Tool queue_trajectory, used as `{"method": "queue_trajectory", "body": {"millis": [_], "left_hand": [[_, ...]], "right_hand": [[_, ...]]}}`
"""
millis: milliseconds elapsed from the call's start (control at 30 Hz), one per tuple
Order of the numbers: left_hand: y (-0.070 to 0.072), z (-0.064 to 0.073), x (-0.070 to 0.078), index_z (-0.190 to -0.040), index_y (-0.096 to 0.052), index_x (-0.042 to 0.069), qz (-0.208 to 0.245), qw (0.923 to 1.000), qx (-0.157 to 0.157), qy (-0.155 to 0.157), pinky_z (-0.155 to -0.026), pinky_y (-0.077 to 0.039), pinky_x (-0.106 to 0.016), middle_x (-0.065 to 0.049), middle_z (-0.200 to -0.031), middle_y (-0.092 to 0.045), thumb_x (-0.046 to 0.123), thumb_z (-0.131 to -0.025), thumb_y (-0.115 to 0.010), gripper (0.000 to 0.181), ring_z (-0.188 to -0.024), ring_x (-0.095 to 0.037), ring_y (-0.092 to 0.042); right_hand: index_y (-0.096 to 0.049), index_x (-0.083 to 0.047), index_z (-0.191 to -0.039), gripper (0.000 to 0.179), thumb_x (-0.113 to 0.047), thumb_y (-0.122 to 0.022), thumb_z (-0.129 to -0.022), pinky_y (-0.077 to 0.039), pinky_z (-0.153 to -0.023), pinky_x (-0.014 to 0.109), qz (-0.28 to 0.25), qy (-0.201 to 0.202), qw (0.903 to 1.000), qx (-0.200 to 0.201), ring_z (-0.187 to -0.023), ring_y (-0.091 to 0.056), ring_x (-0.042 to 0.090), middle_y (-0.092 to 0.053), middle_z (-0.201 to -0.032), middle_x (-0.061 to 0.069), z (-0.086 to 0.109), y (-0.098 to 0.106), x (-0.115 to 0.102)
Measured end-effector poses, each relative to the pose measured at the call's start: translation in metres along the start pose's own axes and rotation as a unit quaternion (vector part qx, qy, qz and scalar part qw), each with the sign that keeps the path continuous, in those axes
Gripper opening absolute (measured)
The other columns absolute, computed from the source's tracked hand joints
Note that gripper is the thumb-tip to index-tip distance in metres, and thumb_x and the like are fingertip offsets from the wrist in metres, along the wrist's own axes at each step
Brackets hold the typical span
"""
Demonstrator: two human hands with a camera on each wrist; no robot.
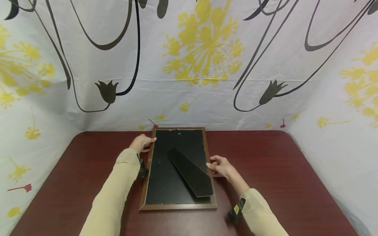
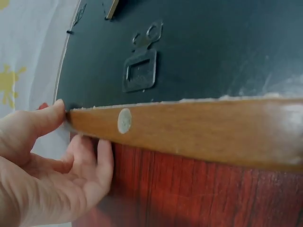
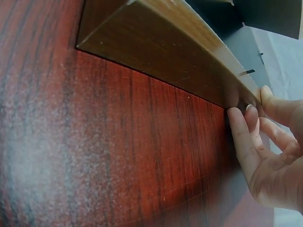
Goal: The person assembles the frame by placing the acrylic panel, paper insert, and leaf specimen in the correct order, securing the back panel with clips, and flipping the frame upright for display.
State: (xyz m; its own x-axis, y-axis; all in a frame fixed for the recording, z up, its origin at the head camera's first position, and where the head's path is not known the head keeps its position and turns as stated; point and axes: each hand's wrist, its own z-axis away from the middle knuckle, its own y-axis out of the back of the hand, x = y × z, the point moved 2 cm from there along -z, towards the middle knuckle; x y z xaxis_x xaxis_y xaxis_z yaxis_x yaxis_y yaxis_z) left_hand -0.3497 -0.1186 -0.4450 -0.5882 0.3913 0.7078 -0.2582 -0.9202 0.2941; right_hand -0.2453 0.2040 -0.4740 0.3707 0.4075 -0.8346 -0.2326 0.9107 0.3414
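Note:
A picture frame [image 1: 177, 207] with a brown wooden rim lies face down on the table, its black backing board [image 1: 163, 183] upward. The black easel stand [image 1: 190, 173] slants across that board. Near the far left corner my left hand [image 1: 141, 143] grips the rim, thumb on top and fingers beneath, as the left wrist view shows. My right hand [image 1: 221, 167] pinches the right side about halfway along; in the right wrist view its thumb is over the top edge and its fingers [image 3: 242, 132] are against the outer side, low by the tabletop. A metal hanger [image 2: 140, 71] sits on the backing.
The dark red wood-grain table [image 1: 265, 177] spreads around the frame. Behind it and at both sides hangs a white cloth [image 1: 189, 108] with yellow and grey flower prints, close to the frame's far end. Small dark metal tabs stick up along the backing's edge.

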Motion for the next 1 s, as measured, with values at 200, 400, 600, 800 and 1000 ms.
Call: {"method": "queue_trajectory", "body": {"millis": [200,400,600,800,1000], "left_hand": [[0.004,-0.122,-0.036,-0.147,-0.004,0.008,-0.119,0.9923,0.016,-0.030,-0.091,-0.050,-0.043,-0.018,-0.147,-0.020,0.039,-0.091,-0.051,0.080,-0.124,-0.029,-0.040],[0.013,-0.110,-0.051,-0.143,-0.020,0.007,-0.066,0.9953,-0.003,-0.071,-0.105,-0.039,-0.044,-0.015,-0.146,-0.027,0.039,-0.092,-0.050,0.067,-0.131,-0.027,-0.036],[0.004,0.010,-0.046,-0.146,-0.012,0.003,-0.008,0.9880,-0.095,-0.121,-0.108,-0.034,-0.046,-0.022,-0.151,-0.014,0.014,-0.095,-0.047,0.063,-0.135,-0.035,-0.026],[0.005,0.041,-0.067,-0.148,-0.008,0.008,0.013,0.9825,-0.132,-0.130,-0.108,-0.035,-0.048,-0.020,-0.152,-0.011,0.008,-0.094,-0.048,0.067,-0.137,-0.035,-0.023],[0.000,0.054,-0.084,-0.147,-0.004,0.006,0.023,0.9757,-0.158,-0.150,-0.111,-0.027,-0.052,-0.021,-0.153,-0.006,0.005,-0.094,-0.048,0.070,-0.140,-0.035,-0.014]], "right_hand": [[-0.047,0.000,-0.126,0.044,-0.018,-0.060,-0.089,-0.058,-0.067,0.033,0.010,0.000,0.9999,0.004,-0.066,-0.053,0.012,-0.054,-0.083,0.004,0.005,0.000,-0.002],[-0.046,-0.001,-0.127,0.045,-0.020,-0.060,-0.089,-0.058,-0.069,0.033,0.008,-0.001,1.0000,-0.003,-0.068,-0.053,0.012,-0.055,-0.087,0.006,0.001,-0.002,-0.006],[-0.045,-0.003,-0.130,0.046,-0.020,-0.059,-0.090,-0.057,-0.074,0.034,0.018,-0.015,0.9997,-0.003,-0.078,-0.057,0.017,-0.056,-0.100,0.012,0.001,0.000,-0.002],[-0.042,-0.004,-0.133,0.049,-0.023,-0.056,-0.091,-0.056,-0.080,0.036,0.036,-0.009,0.9993,0.001,-0.095,-0.058,0.022,-0.053,-0.117,0.019,0.000,-0.003,-0.004],[-0.040,-0.003,-0.135,0.050,-0.022,-0.055,-0.092,-0.055,-0.085,0.039,0.030,-0.005,0.9995,0.005,-0.101,-0.057,0.025,-0.051,-0.122,0.021,0.003,-0.004,-0.005]]}}
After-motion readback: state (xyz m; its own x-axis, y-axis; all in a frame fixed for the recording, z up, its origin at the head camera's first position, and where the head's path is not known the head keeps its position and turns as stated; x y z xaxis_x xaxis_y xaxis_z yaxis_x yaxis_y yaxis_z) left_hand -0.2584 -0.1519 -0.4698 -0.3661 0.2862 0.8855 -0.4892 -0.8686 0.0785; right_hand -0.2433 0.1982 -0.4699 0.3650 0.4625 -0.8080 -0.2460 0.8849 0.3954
